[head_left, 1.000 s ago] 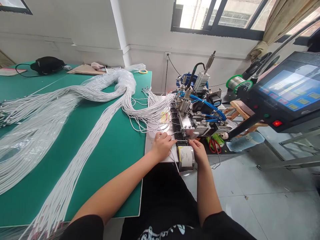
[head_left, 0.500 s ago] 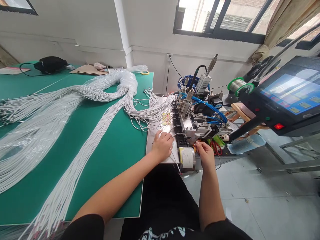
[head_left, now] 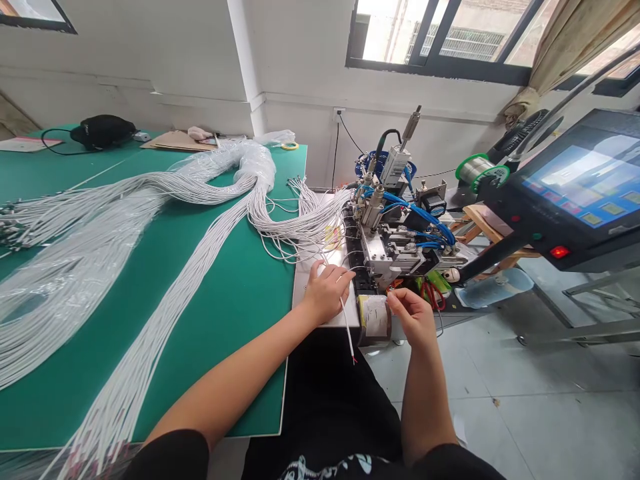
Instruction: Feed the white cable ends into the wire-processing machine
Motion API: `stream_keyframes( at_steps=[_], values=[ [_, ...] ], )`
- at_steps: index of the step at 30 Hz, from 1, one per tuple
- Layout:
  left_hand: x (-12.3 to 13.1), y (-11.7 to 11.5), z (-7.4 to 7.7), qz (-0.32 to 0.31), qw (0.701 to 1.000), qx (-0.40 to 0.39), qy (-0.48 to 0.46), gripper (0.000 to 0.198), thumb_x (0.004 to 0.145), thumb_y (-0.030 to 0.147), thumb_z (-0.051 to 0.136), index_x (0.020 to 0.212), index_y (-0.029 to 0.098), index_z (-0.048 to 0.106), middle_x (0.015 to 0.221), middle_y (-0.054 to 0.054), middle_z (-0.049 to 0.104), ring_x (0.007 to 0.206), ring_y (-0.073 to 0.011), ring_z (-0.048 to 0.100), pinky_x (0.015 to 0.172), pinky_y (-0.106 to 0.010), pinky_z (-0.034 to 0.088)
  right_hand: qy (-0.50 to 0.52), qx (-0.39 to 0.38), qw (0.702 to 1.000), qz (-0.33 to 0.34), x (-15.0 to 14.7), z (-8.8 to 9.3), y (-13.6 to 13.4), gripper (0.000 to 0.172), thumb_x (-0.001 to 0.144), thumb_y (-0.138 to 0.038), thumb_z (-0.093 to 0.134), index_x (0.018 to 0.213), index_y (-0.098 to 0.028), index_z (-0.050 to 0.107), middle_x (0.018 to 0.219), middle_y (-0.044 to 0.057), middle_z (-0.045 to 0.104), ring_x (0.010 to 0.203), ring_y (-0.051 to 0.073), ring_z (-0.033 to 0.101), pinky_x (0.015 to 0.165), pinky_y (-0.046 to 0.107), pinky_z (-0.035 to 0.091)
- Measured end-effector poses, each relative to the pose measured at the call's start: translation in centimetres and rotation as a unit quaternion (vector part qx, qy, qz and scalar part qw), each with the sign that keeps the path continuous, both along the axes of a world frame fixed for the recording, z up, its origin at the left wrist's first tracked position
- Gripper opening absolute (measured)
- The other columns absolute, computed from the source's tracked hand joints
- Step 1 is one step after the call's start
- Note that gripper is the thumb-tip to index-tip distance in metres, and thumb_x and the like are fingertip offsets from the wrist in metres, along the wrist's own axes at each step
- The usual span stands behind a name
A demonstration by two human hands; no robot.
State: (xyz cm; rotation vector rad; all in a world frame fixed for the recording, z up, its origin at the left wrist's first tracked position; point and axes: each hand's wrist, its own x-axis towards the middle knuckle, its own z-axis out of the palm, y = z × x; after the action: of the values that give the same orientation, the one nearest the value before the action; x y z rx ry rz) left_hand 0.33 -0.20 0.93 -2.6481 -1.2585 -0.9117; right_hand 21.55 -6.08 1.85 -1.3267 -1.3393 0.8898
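My left hand [head_left: 324,291] rests on a white metal plate [head_left: 306,280] beside a small soldering machine [head_left: 395,243] and pinches a thin white cable [head_left: 348,331], whose stripped end hangs past the plate's front edge. My right hand [head_left: 411,312] hovers just in front of the machine, fingers curled; whether it holds anything is too small to tell. A small box with a white label [head_left: 376,317] sits between my hands.
Large bundles of white cables [head_left: 150,220] spread over the green table mat [head_left: 210,313]. Red-handled scissors [head_left: 430,293] lie right of the machine. A touchscreen control panel [head_left: 575,187] and a solder spool [head_left: 473,170] stand at the right. Grey floor lies below.
My right hand has drawn back from the machine's jaw toward me. My left hand has pulled the white cable out, so its end now hangs past the plate edge.
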Motion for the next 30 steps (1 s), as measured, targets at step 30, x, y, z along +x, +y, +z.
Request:
stream_keyframes(
  at_steps=[30],
  values=[
    [-0.1, -0.1, -0.1, -0.060, 0.997, 0.044, -0.015, 0.029, 0.087, 0.016, 0.044, 0.111, 0.021, 0.061, 0.089, -0.003, 0.069, 0.081, -0.0177, 0.061, 0.090, -0.040, 0.034, -0.145, 0.118, 0.959, 0.213, -2.7, 2.0, -1.3, 0.024, 0.093, -0.026, 0.052, 0.111, -0.026, 0.068, 0.093, 0.006, 0.069, 0.086, 0.019, 0.064, 0.078, 0.032, 0.050]
  ],
)
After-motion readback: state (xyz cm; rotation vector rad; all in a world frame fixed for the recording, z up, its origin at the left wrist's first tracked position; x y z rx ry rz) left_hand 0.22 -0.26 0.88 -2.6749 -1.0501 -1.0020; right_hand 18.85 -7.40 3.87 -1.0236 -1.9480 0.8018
